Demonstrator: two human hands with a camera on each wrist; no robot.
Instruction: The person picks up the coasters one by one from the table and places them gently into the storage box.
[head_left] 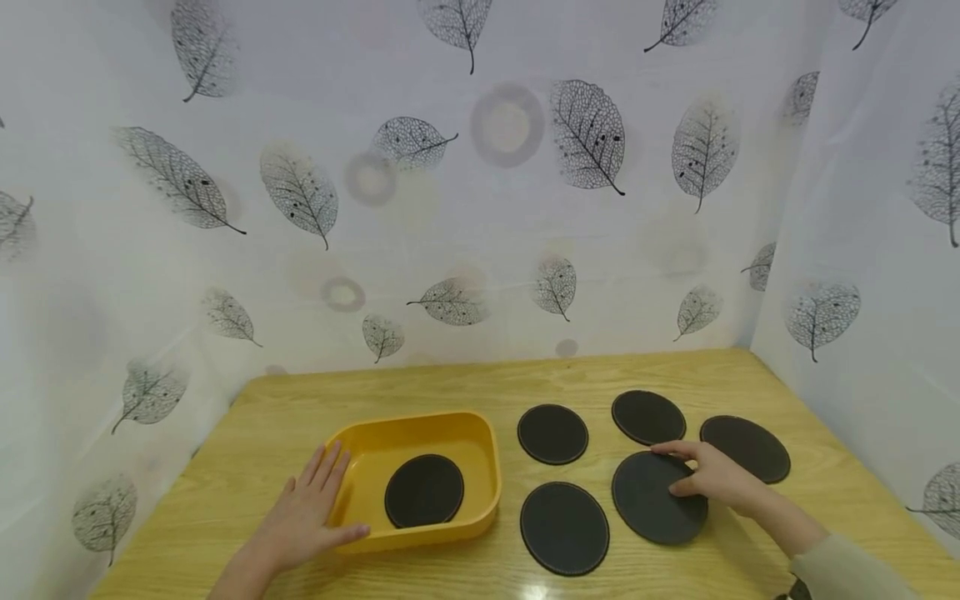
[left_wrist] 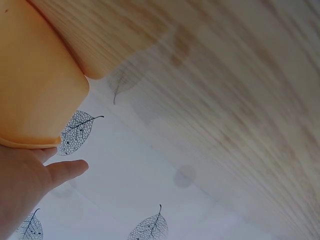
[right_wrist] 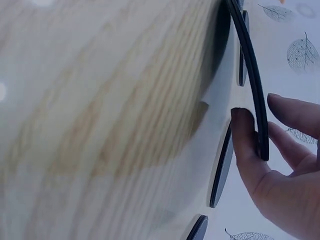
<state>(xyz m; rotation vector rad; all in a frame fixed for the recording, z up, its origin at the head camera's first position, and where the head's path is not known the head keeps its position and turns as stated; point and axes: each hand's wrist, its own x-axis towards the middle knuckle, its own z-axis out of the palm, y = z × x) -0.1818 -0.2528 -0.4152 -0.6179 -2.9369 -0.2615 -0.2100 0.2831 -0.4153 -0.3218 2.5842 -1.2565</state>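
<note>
My right hand (head_left: 708, 479) pinches a round black coaster (head_left: 648, 500) with stitched edging by its right side, thumb on top. Seen edge-on in the right wrist view, the coaster (right_wrist: 254, 75) stands off the table between my fingers. My left hand (head_left: 303, 508) rests at the left end of a yellow plastic basin (head_left: 483, 517), fingers straight along the rim and thumb over the front corner. Another black coaster (head_left: 424, 491) lies inside the basin. In the left wrist view, my left hand (left_wrist: 22, 185) touches the basin's rim.
More black coasters lie flat on the wooden table (head_left: 300, 400): two right of the basin, one front (head_left: 565, 528) and one behind (head_left: 552, 434), plus one behind the held coaster (head_left: 648, 417) and one at far right (head_left: 745, 449). Leaf-print curtains (head_left: 450, 217) enclose the table's back and sides.
</note>
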